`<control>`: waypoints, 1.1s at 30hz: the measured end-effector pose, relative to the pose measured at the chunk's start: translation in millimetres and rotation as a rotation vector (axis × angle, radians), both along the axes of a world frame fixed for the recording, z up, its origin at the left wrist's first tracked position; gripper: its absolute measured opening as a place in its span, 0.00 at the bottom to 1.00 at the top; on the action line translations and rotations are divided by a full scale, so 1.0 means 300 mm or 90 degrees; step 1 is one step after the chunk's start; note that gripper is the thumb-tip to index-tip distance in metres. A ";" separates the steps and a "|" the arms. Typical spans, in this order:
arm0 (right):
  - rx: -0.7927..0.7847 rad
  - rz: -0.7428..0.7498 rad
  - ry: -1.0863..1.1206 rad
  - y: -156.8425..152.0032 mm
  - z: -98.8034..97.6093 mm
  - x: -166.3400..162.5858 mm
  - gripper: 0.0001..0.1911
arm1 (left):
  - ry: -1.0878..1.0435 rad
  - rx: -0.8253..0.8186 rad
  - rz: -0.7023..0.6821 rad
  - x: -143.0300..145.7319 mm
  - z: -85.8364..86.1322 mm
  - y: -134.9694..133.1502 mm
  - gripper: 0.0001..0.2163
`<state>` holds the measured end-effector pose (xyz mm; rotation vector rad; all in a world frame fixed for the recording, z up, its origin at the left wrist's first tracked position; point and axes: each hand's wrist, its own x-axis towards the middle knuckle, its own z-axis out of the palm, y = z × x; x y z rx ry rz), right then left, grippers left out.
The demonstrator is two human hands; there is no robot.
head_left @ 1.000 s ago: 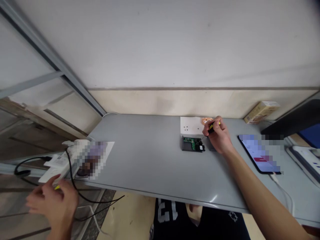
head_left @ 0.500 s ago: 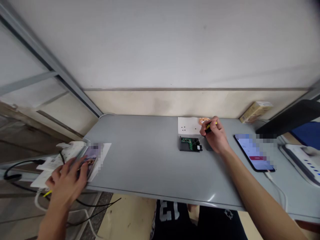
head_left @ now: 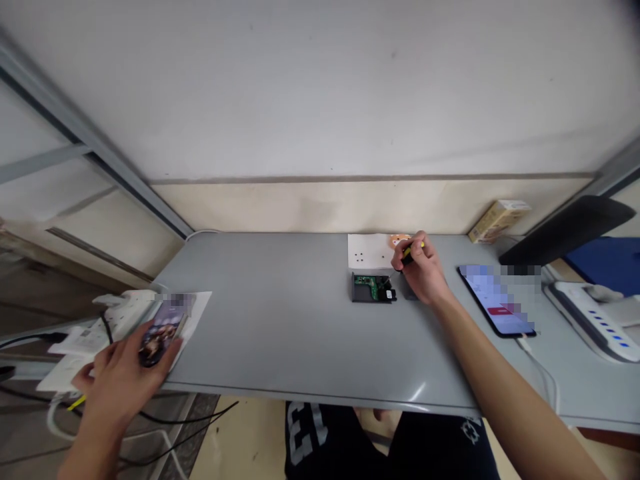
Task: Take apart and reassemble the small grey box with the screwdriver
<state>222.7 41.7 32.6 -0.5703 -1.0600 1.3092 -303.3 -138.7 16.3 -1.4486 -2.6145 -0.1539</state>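
My right hand (head_left: 423,270) is closed around a black and yellow screwdriver (head_left: 413,251). Its thin shaft slants down to the right part of a small open black case (head_left: 364,299), which holds a green circuit board (head_left: 373,283). A dark flat piece (head_left: 409,291) lies partly hidden under that hand. Behind the case, a white sheet (head_left: 370,243) carries several small dark screws. At the far left, my left hand (head_left: 123,370) has its thumb and fingers on either side of a phone (head_left: 160,337) with a picture on it, lying on white paper (head_left: 200,303).
Another phone (head_left: 495,300), lit and plugged in, lies right of my forearm. Beyond it are a power strip (head_left: 590,320), a dark upright object (head_left: 565,230) and a yellowish box (head_left: 500,220). White sockets with cables (head_left: 125,313) crowd the table's left edge.
My left fingers have shifted from lying over the phone to its sides, uncovering its picture. My right hand keeps the screwdriver at the case. The whole view has shifted slightly.
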 end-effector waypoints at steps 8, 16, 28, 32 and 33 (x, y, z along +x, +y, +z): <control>-0.013 -0.015 -0.019 -0.013 0.013 -0.006 0.20 | 0.008 0.012 -0.019 0.008 -0.005 -0.008 0.31; -0.001 -0.002 0.007 -0.010 0.010 -0.006 0.18 | 0.012 0.053 -0.052 -0.005 -0.036 -0.049 0.25; -0.054 0.005 -0.007 -0.007 0.015 0.002 0.25 | 0.032 -0.007 -0.041 -0.003 0.005 0.001 0.31; -0.044 -0.012 -0.027 -0.004 0.012 -0.005 0.26 | 0.020 0.013 -0.028 -0.003 -0.013 -0.025 0.30; -0.043 -0.015 -0.034 -0.004 0.014 -0.007 0.26 | 0.020 0.019 -0.031 -0.004 -0.019 -0.035 0.29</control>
